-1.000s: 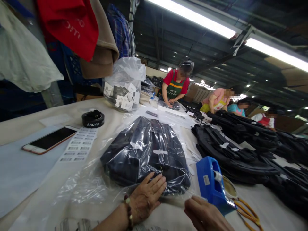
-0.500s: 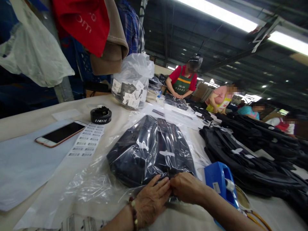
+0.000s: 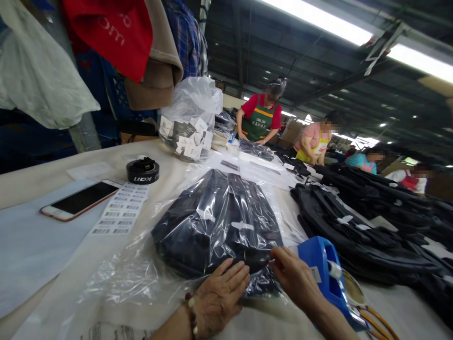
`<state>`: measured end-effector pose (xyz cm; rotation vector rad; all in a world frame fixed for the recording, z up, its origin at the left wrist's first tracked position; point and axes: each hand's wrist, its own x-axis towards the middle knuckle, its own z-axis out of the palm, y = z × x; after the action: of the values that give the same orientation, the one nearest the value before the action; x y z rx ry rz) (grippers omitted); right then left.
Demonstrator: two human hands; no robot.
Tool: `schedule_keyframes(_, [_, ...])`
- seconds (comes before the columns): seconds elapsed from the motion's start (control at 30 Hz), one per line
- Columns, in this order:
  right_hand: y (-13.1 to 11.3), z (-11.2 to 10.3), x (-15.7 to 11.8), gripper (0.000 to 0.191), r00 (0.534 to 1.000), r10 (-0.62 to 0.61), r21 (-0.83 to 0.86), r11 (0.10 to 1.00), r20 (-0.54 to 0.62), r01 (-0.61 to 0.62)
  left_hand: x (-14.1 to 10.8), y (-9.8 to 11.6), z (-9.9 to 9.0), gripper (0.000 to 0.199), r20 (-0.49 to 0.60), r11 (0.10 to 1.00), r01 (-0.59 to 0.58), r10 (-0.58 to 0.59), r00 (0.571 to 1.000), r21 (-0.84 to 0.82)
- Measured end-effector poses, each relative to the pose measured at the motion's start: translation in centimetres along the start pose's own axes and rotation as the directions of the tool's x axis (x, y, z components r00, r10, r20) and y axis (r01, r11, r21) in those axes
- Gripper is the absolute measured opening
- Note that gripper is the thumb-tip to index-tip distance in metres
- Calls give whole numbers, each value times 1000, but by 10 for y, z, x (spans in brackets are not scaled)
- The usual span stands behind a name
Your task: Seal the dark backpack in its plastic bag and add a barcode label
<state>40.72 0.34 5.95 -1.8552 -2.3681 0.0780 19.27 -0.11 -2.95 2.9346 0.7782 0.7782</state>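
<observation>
A black fabric bag (image 3: 187,233) lies inside a clear plastic bag (image 3: 130,278) on the table in front of me, with white tags showing through the film. My left hand (image 3: 221,297), a beaded bracelet at its wrist, rests flat on the near edge of the package with fingers stretched out. To its right, my right hand (image 3: 293,276) has thumb and fingers pinched on the plastic bag at the near right corner. Loose film spreads leftward from the package across the tabletop.
At left lie a phone (image 3: 81,200), a barcode label sheet (image 3: 120,210) and a black tape roll (image 3: 143,170). A blue plastic holder (image 3: 320,264) stands right of my right hand, near piled black bags (image 3: 339,231). Another person (image 3: 260,118) works across the table.
My right hand has moved right, away from my left hand, to the package's corner, with the film pinched. The left hand still lies flat on the near edge. The view has shifted slightly.
</observation>
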Motion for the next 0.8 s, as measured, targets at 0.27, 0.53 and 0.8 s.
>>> schedule_keyframes(0.27, [-25, 93, -61, 37, 748, -482, -442, 852, -456, 280, -4, -4, 4, 55, 47, 996, 27, -23, 999, -86])
schedule_keyframes(0.53, [-10, 116, -61, 58, 720, -505, -457, 841, -476, 288, -19, -6, -28, 48, 59, 990, 122, -118, 991, -71])
schedule_keyframes(0.8, [-8, 112, -60, 59, 698, -567, -526, 791, -438, 312, -108, -55, -102, 7, 65, 894, 397, -418, 906, 208])
